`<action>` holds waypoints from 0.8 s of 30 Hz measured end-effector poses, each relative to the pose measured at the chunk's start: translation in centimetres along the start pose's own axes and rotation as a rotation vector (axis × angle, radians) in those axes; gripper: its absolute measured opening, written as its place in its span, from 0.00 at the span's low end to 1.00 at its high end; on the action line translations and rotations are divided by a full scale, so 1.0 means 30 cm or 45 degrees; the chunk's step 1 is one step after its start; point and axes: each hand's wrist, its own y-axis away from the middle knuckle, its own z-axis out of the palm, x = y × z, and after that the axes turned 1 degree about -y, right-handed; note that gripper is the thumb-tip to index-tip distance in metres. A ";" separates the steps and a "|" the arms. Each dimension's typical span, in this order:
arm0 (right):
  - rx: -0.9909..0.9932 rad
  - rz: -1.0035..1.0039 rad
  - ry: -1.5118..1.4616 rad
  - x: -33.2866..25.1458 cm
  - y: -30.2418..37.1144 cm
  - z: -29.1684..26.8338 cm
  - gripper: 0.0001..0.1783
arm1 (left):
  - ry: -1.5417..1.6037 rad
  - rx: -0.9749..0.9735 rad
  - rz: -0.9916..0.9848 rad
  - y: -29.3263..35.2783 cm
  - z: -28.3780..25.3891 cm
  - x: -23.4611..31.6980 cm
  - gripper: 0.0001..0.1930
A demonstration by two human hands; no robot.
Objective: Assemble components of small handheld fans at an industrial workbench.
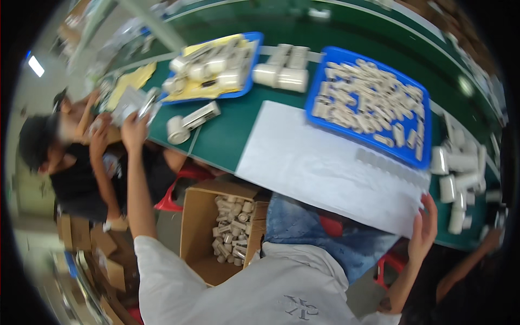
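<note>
My left hand is stretched out to the far left, its fingers closed round the lower end of a pale, shiny plastic part; motion blurs the grip. Beside it, another off-white part with a round cup end and a flat arm lies on the green table. At the right edge of a white sheet, my right hand has its fingers apart and holds nothing. A blue tray of many small off-white plastic pieces stands past the sheet.
Another blue tray with yellow lining bears larger parts, two more standing right of it. White fittings are heaped at right. Below the table edge, a cardboard box holds parts. Co-workers sit left; another person's arm reaches in right.
</note>
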 end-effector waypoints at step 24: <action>-0.330 -0.628 -0.165 -0.530 -0.245 -0.045 0.15 | 1.299 -0.027 1.410 0.401 -0.420 0.880 0.34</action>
